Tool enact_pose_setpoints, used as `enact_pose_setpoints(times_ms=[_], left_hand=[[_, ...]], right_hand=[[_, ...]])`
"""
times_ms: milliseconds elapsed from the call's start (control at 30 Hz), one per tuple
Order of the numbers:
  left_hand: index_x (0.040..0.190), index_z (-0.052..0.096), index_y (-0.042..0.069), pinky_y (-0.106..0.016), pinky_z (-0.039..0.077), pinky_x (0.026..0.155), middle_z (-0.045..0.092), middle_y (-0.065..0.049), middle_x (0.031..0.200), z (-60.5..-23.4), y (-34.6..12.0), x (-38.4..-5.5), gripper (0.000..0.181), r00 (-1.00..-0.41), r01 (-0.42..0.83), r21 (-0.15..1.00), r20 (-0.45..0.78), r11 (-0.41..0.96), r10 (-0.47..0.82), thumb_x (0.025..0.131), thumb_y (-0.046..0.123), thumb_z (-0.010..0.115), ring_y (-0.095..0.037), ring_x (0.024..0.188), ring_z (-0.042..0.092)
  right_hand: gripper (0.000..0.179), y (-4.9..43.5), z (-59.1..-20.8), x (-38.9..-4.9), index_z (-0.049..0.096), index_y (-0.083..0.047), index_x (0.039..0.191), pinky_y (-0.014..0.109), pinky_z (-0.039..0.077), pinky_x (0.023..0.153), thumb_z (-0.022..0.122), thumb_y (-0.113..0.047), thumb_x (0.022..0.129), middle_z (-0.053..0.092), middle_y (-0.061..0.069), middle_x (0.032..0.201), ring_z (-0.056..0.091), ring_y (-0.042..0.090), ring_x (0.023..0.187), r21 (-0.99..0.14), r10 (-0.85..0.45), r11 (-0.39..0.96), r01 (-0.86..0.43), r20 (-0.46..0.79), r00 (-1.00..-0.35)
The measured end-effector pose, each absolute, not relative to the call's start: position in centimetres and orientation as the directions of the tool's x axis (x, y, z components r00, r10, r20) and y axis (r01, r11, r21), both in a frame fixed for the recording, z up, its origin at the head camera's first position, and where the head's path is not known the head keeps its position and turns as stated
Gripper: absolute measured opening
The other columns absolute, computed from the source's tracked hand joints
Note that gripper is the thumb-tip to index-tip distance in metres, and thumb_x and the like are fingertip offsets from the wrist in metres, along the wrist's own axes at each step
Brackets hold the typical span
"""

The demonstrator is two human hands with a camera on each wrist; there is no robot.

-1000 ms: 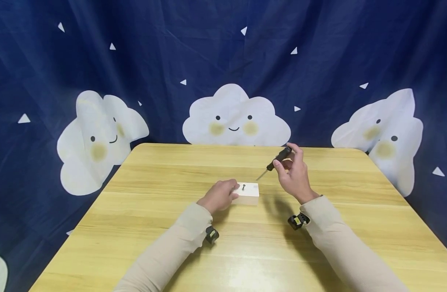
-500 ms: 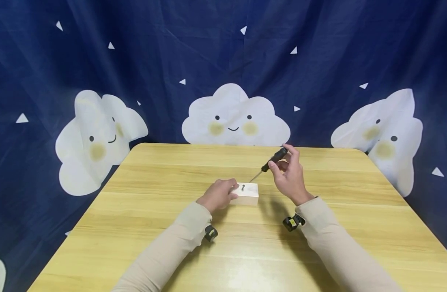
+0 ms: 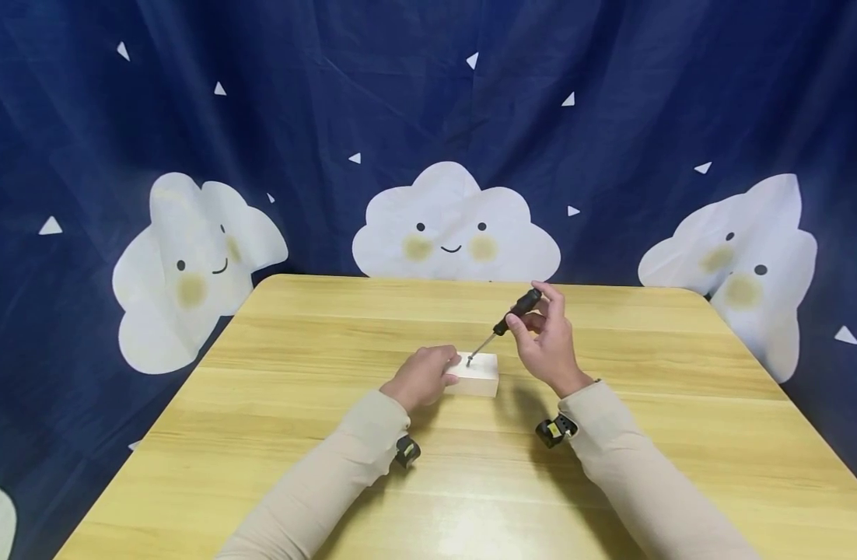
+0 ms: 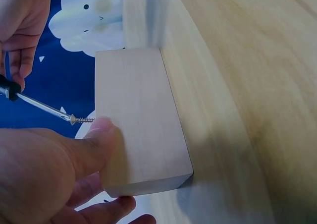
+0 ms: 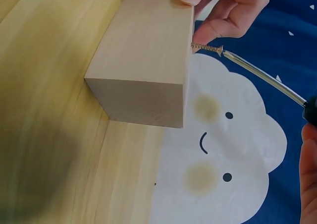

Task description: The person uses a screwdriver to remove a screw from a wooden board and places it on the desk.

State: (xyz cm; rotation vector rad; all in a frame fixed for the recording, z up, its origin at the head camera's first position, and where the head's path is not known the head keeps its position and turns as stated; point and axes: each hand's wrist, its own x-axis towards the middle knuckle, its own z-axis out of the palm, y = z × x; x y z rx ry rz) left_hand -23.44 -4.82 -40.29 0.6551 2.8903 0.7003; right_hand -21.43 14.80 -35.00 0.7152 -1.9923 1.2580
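Between the thumb and fingers of the left hand (image 3: 420, 376) sits the left end of a pale wooden block (image 4: 141, 110); those fingers are curled close around it, thumb against the near face, presumably to keep it from sliding or twisting. Just beside their tips, 1 screw (image 5: 208, 48) stands up from the top face, much of its thread bare. Up and to the right of the left fingers, the right hand (image 3: 550, 346) pinches a screwdriver (image 3: 518, 311) by its black handle, the fingers parted only by the handle's thickness, with 1 fingertip near the butt; such a light hold seems suited to aiming and turning. Its tip is at the screw head, though whether it is seated cannot be told, and its shaft leans towards the right fingers. Beneath the fingers, the block rests on a yellowish wood-grain table (image 3: 316, 334). Behind the fingers, 2 black wrist cameras (image 3: 556, 430) sit by beige sleeves (image 3: 652, 474). Far beyond the fingertips hangs a dark blue curtain (image 3: 316, 101), printed with 3 large smiling clouds (image 3: 456, 206) and small white triangles (image 3: 472, 60).
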Motion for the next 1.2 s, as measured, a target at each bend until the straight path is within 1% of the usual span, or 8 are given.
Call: enact_pose_setpoints(times_ms=[167, 300, 500, 600, 767, 933, 1067, 1200], left_hand=[[0.100, 0.058, 0.012, -0.033, 0.048, 0.083, 0.062, 0.000, 0.094, -40.2, -4.8, -23.4, 0.022, -0.905, 0.378, 0.462, 0.001, 0.802, 0.426, 0.082, 0.020, 0.067, -0.018, 0.091, 0.058], [0.100, 0.059, 0.011, -0.032, 0.048, 0.084, 0.062, -0.001, 0.096, -40.3, -4.8, -23.4, 0.022, -0.904, 0.379, 0.459, 0.000, 0.803, 0.427, 0.082, 0.019, 0.067, -0.019, 0.092, 0.058], [0.094, 0.058, 0.013, -0.030, 0.048, 0.081, 0.060, 0.003, 0.089, -40.2, -4.8, -23.3, 0.017, -0.899, 0.401, 0.444, 0.022, 0.801, 0.438, 0.081, 0.019, 0.067, -0.015, 0.086, 0.057], [0.091, 0.058, 0.014, -0.029, 0.048, 0.078, 0.057, 0.005, 0.083, -40.1, -4.7, -23.3, 0.015, -0.900, 0.397, 0.452, 0.020, 0.799, 0.436, 0.080, 0.018, 0.068, -0.013, 0.081, 0.055], [0.087, 0.057, 0.015, -0.028, 0.048, 0.074, 0.055, 0.006, 0.080, -39.9, -4.6, -23.4, 0.014, -0.901, 0.391, 0.458, 0.012, 0.798, 0.434, 0.080, 0.019, 0.068, -0.012, 0.076, 0.052], [0.088, 0.058, 0.014, -0.028, 0.048, 0.074, 0.057, 0.005, 0.083, -39.8, -4.5, -23.5, 0.014, -0.901, 0.393, 0.452, 0.016, 0.801, 0.433, 0.080, 0.019, 0.068, -0.012, 0.077, 0.053], [0.091, 0.059, 0.013, -0.028, 0.048, 0.075, 0.059, 0.003, 0.086, -39.8, -4.4, -23.5, 0.016, -0.901, 0.396, 0.451, 0.020, 0.800, 0.434, 0.079, 0.019, 0.069, -0.013, 0.079, 0.055], [0.090, 0.059, 0.013, -0.028, 0.049, 0.075, 0.059, 0.003, 0.086, -39.9, -4.5, -23.5, 0.016, -0.898, 0.405, 0.443, 0.028, 0.800, 0.439, 0.079, 0.019, 0.069, -0.013, 0.079, 0.055]], right_hand=[[0.057, 14.5, -34.8, -21.4, 0.028, 0.009, 0.126, 0.028, 0.049, 0.052, 0.059, 0.015, 0.079, 0.057, 0.025, 0.086, 0.062, 0.033, 0.062, -0.545, -0.121, 0.394, -0.740, 0.767, -0.630], [0.057, 14.1, -34.5, -21.3, 0.031, 0.009, 0.125, 0.034, 0.051, 0.053, 0.061, 0.015, 0.078, 0.057, 0.024, 0.083, 0.062, 0.031, 0.063, -0.529, -0.128, 0.411, -0.742, 0.773, -0.622], [0.060, 13.4, -34.0, -21.4, 0.036, 0.010, 0.121, 0.040, 0.052, 0.053, 0.071, 0.011, 0.072, 0.057, 0.023, 0.079, 0.062, 0.030, 0.060, -0.524, -0.087, 0.449, -0.724, 0.780, -0.620], [0.062, 13.1, -33.9, -21.6, 0.039, 0.010, 0.118, 0.039, 0.052, 0.050, 0.075, 0.007, 0.067, 0.058, 0.022, 0.075, 0.061, 0.029, 0.056, -0.514, -0.082, 0.456, -0.727, 0.789, -0.609], [0.060, 13.2, -35.3, -23.7, 0.047, 0.002, 0.113, 0.035, 0.051, 0.047, 0.081, -0.002, 0.064, 0.062, 0.014, 0.070, 0.060, 0.021, 0.052, -0.456, -0.051, 0.476, -0.752, 0.839, -0.542], [0.052, 13.1, -35.7, -24.6, 0.053, -0.004, 0.112, 0.029, 0.051, 0.048, 0.080, -0.010, 0.068, 0.062, 0.007, 0.067, 0.060, 0.015, 0.052, -0.449, -0.022, 0.497, -0.742, 0.849, -0.528], [0.050, 13.2, -35.5, -24.7, 0.054, -0.004, 0.111, 0.027, 0.049, 0.045, 0.080, -0.012, 0.069, 0.059, 0.005, 0.062, 0.057, 0.012, 0.049, -0.416, -0.045, 0.532, -0.738, 0.856, -0.515], [0.048, 13.2, -35.3, -24.7, 0.053, -0.002, 0.111, 0.026, 0.048, 0.044, 0.078, -0.010, 0.071, 0.059, 0.005, 0.060, 0.057, 0.011, 0.048, -0.401, -0.077, 0.538, -0.742, 0.853, -0.516]])
